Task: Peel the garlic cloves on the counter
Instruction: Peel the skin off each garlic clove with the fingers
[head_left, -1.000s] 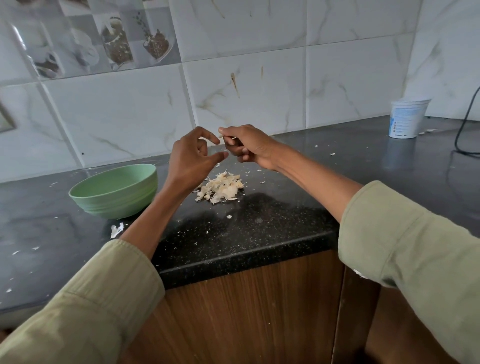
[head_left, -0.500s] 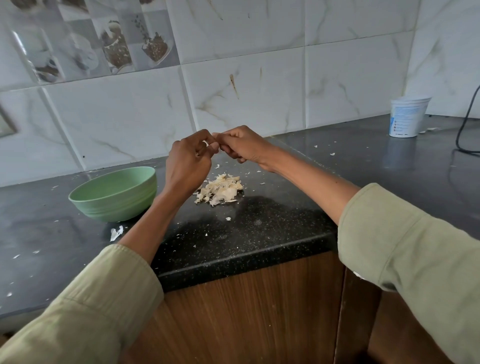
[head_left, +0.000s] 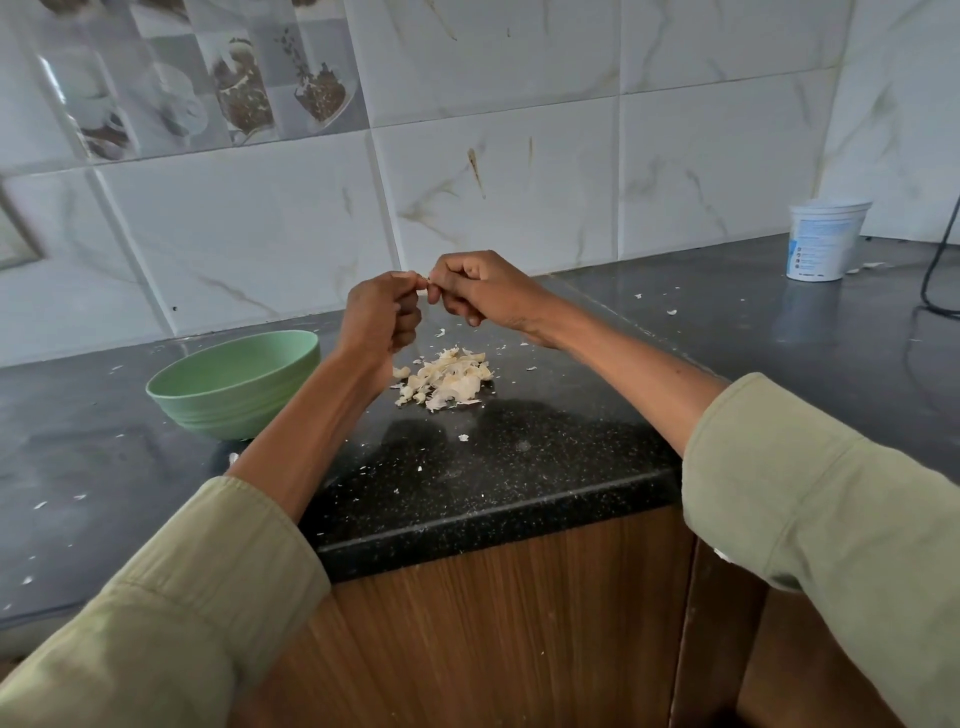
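My left hand (head_left: 379, 317) and my right hand (head_left: 475, 293) meet fingertip to fingertip above the black counter (head_left: 493, 467). Between them they pinch a small garlic clove (head_left: 423, 279), of which only a sliver shows; fingers hide the rest. Both hands have curled fingers. Below them a pile of pale garlic skins (head_left: 449, 379) lies on the counter. A green bowl (head_left: 234, 382) stands to the left of the pile, partly behind my left forearm; its inside is out of sight.
A white plastic tub (head_left: 826, 239) stands at the back right by the tiled wall, with a black cable (head_left: 935, 260) beside it. Small skin flakes are scattered over the counter. The counter's front edge runs above wooden cabinet fronts (head_left: 493, 623).
One second ago my left hand was open and apart from the right. It has closed onto the clove that the right hand holds, and both hands stay joined now.
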